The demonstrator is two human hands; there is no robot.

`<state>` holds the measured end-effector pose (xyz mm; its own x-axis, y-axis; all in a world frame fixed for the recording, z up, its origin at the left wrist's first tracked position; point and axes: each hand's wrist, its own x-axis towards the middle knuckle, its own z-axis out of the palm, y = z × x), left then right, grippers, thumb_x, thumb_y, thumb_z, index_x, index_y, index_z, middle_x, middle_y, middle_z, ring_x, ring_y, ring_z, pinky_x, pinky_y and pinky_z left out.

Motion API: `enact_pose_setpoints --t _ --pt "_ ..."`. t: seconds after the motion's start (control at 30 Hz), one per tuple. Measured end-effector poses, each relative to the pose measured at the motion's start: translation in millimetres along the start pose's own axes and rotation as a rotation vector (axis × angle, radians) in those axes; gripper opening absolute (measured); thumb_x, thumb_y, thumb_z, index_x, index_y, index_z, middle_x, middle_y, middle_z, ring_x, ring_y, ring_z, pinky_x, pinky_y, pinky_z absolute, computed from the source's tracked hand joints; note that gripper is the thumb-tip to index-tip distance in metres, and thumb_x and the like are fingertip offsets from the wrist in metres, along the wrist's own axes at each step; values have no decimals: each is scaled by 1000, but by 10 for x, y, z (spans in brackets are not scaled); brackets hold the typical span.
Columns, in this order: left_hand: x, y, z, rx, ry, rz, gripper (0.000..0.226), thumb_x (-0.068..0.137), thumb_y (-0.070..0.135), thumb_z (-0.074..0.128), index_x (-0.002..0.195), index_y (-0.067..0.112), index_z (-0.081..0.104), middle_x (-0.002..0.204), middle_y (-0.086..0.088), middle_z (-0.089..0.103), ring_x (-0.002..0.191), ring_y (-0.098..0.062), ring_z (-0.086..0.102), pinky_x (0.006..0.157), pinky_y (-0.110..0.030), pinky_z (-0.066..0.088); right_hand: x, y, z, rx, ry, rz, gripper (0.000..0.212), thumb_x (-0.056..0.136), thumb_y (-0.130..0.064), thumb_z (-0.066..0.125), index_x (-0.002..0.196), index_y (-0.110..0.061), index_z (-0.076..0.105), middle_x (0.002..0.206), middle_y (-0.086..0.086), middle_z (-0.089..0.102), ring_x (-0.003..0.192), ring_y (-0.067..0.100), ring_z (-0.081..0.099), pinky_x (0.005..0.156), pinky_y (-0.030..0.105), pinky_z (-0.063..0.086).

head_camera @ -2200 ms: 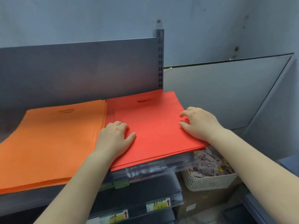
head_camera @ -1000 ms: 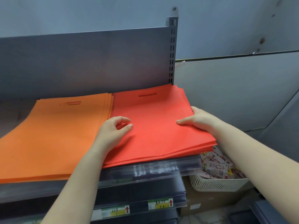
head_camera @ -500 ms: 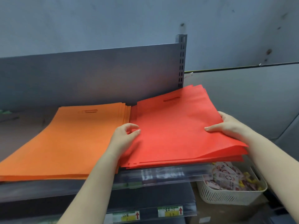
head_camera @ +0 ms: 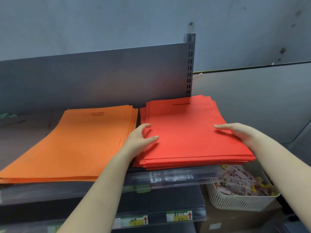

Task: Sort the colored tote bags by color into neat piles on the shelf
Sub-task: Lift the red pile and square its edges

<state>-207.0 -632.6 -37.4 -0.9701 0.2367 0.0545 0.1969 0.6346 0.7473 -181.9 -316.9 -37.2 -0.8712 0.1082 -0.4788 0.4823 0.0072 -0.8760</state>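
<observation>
A pile of red tote bags (head_camera: 185, 137) lies on the right part of the dark shelf (head_camera: 104, 186), its edges slightly fanned. Just left of it, a narrow gap apart, lies a pile of orange tote bags (head_camera: 80, 145). My left hand (head_camera: 138, 142) rests at the red pile's left edge, thumb and forefinger spread on top. On the pile's right edge my right hand (head_camera: 239, 133) lies flat with straight fingers. The pile's right front corner sticks out past the shelf end.
A grey back panel and a slotted upright post (head_camera: 189, 64) stand behind the piles. Below right, a white basket (head_camera: 235, 200) holds several small packets. Lower shelves carry price labels (head_camera: 179, 216). Bare dark shelf shows left of the orange pile.
Half a second ago both hands held the red pile tilted up off the shelf; now it lies flat, set squarer beside the orange pile, with my hands at its two sides.
</observation>
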Motion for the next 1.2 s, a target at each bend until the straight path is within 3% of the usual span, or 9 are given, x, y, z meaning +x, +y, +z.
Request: enact_pose_setpoints --t 0.1,0.27,0.4,0.6,0.73,0.83,0.97,1.07,1.2 --pt "8 -4 -2 -90 -32 -5 51 89 29 64 136 22 45 145 1 43 134 -17 37 96 -21 31 3 31 -49 4 -10 -22 27 78 -14 68 103 -5 65 79 13 72 56 24 68 55 31 57" --pt "46 -37 30 -26 19 -32 65 90 28 63 145 15 31 151 -4 34 138 -18 33 101 -23 27 -41 23 126 -72 78 -350 25 79 11 64 90 -12 61 77 3 68 53 6 65 47 16 49" --pt "96 -48 3 -291 134 -118 67 86 18 68 142 8 33 139 -8 44 118 -12 44 94 -21 33 -69 73 101 2 60 -526 41 79 14 63 107 -15 60 87 -3 72 69 3 68 60 15 52" --pt "15 222 -198 -712 105 -1 39 87 11 65 124 11 53 114 -9 67 93 -18 67 85 -34 55 -296 -103 74 230 -67 -685 78 37 -28 93 108 -22 61 95 -1 74 81 13 71 65 25 56" --pt "89 488 -400 -681 279 227 40 87 5 65 118 24 49 107 8 66 93 -3 67 83 -25 55 -403 -482 181 203 -16 -806 59 57 -8 79 110 -23 58 93 -5 74 82 12 71 65 26 57" --pt "242 619 -557 -692 336 255 41 88 6 65 117 30 49 110 8 66 99 -7 66 85 -28 54 -362 -788 257 174 66 -874 51 77 9 67 114 -25 55 98 -7 72 84 9 70 68 25 56" --pt "423 771 -894 -733 310 260 44 84 7 69 117 29 50 112 3 67 103 -16 65 89 -33 54 -290 -1146 329 76 146 -904 62 75 -2 76 125 -27 50 113 -5 66 98 8 66 83 27 53" --pt "493 838 -1003 -813 344 327 55 82 9 72 126 26 46 118 -3 65 106 -20 65 89 -38 54 -258 -1244 414 192 214 -973 64 75 2 76 130 -15 47 106 -3 66 89 5 66 77 20 53" --pt "465 912 -890 -664 500 453 50 85 9 69 127 20 45 111 5 64 101 -7 65 88 -28 52 -283 -1224 590 238 246 -1079 49 76 8 72 114 -18 54 106 1 68 94 12 67 84 28 53"
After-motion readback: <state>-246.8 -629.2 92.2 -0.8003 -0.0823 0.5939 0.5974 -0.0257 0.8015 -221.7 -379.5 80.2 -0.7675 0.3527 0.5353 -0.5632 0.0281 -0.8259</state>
